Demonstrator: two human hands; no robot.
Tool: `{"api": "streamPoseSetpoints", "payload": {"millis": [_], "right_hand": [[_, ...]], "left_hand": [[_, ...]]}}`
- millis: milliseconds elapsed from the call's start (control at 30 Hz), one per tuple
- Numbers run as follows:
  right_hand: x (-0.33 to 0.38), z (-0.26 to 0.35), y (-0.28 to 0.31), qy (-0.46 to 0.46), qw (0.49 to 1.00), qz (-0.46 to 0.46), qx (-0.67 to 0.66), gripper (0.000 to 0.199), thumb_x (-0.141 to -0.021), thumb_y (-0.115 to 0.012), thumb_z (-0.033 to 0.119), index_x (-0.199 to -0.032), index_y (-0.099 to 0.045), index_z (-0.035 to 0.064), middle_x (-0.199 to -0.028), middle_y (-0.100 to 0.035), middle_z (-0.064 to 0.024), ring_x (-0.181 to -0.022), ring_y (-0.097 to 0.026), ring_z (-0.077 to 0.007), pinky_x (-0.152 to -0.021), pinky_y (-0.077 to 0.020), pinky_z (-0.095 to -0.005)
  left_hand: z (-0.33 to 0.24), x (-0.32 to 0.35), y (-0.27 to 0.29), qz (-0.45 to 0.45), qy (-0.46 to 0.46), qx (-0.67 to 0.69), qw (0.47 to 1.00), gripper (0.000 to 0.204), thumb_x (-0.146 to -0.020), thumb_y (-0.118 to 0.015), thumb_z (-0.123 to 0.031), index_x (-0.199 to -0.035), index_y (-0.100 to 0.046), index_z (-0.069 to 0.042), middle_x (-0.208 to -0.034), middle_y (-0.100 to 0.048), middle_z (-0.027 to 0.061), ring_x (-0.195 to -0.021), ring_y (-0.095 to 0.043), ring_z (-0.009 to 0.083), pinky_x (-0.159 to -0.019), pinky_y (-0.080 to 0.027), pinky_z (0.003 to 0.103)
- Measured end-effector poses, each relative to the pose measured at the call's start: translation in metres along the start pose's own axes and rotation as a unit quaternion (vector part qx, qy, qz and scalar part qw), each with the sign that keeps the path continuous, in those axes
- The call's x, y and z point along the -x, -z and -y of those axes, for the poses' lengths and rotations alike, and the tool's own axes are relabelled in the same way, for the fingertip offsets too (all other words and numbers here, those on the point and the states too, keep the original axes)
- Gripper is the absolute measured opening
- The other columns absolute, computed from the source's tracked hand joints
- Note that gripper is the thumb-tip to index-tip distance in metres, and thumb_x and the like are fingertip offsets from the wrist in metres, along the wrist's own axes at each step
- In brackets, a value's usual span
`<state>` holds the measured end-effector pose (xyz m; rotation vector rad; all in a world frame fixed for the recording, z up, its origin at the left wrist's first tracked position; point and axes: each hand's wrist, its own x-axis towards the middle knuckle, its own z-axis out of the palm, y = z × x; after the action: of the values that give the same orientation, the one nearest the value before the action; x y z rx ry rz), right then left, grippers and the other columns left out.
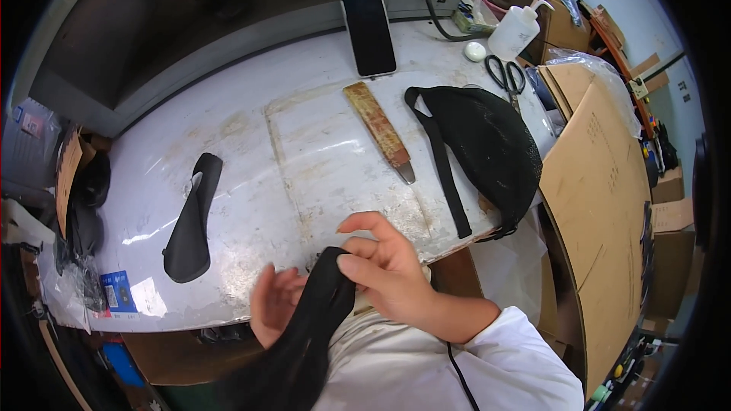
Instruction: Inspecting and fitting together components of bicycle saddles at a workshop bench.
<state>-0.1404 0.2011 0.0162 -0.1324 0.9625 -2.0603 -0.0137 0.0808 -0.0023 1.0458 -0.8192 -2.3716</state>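
My right hand [388, 274] pinches the upper end of a long black fabric piece [308, 335] between thumb and fingers. The fabric hangs down toward my lap, and its lower part is blurred. Just left of it is my left hand [272, 301], its fingers loosely apart and partly hidden behind the fabric; nothing shows in its grasp. A folded black piece [190, 232], narrow at the top and broad at the bottom, lies on the table to the left. Farther right rests a black mesh bag [487, 144] with a strap along its side.
On the white table [244, 137] lies a blade with a brown wrapped handle [377, 123]. A phone [369, 34] leans at the back. Black scissors [506, 76], a white squeeze bottle [512, 33] and a small round white object [475, 51] sit back right. Cardboard [598, 221] borders the right side.
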Motion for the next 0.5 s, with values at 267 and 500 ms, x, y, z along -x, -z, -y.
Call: {"api": "streamPoseSetpoints", "payload": {"millis": [267,500], "right_hand": [[-0.001,-0.009,-0.006,-0.028,0.991,0.072,0.109,0.033,-0.092,-0.062,-0.002,-0.117,-0.041,0.0036,-0.089,-0.065,-0.007,-0.075,-0.062,-0.0101,-0.063,-0.0507,-0.0224],[0.003,-0.009,-0.013,-0.004,0.996,0.059,0.074,0.027,-0.095,-0.06,0.003,-0.112,-0.04,0.0042,-0.085,-0.064,-0.0056,-0.07,-0.059,-0.0079,-0.059,-0.0488,-0.0223]], "left_hand": [[-0.011,-0.004,-0.008,0.206,-0.131,-0.267,0.932,0.026,-0.099,-0.052,-0.02,-0.079,-0.05,-0.004,-0.076,-0.062,0.0112,-0.067,-0.061,0.0173,-0.061,-0.05,0.029],[-0.002,-0.002,-0.01,0.157,-0.029,-0.081,0.984,0.03,-0.099,-0.055,-0.028,-0.083,-0.051,-0.003,-0.075,-0.059,0.0104,-0.061,-0.058,0.0162,-0.055,-0.049,0.029]]}}
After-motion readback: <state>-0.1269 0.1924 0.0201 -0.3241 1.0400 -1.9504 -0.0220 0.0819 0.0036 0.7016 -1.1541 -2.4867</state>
